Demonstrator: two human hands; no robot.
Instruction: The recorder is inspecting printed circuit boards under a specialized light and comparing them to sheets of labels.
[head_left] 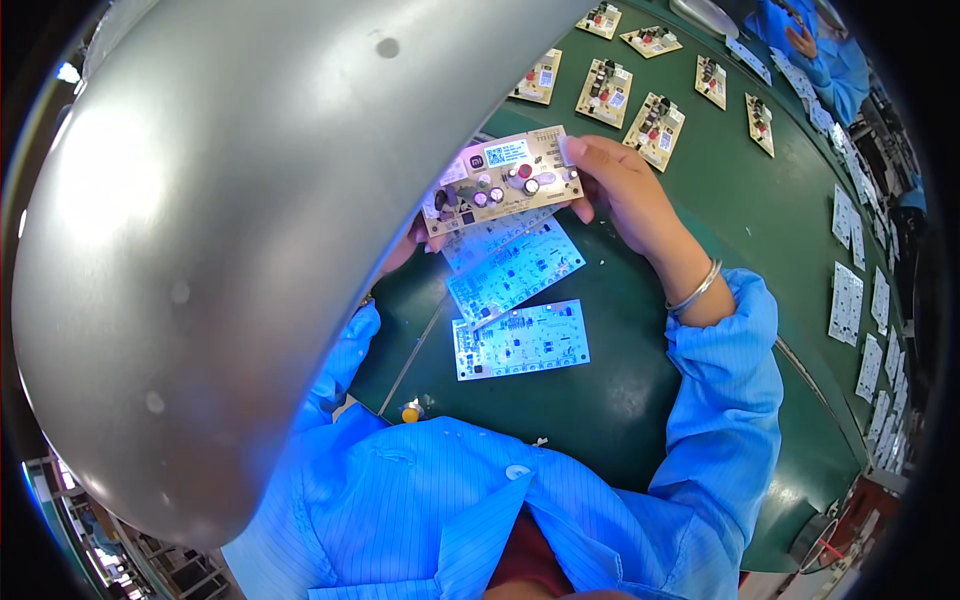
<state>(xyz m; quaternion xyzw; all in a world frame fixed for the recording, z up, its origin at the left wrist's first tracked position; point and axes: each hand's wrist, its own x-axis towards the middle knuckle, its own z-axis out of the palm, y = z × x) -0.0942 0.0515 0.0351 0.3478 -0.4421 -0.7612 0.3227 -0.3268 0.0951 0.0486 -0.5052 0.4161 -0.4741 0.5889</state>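
The board was held in the upper middle of the frame, component side showing. The right hand pinched its right end, thumb on the face. The left hand was at its lower left corner, mostly behind the lamp; whether those fingers pinched could not be told. Below, near the centre, bluish boards lay on the green table, two overlapping and one apart. More component-side-up boards sat at the upper right.
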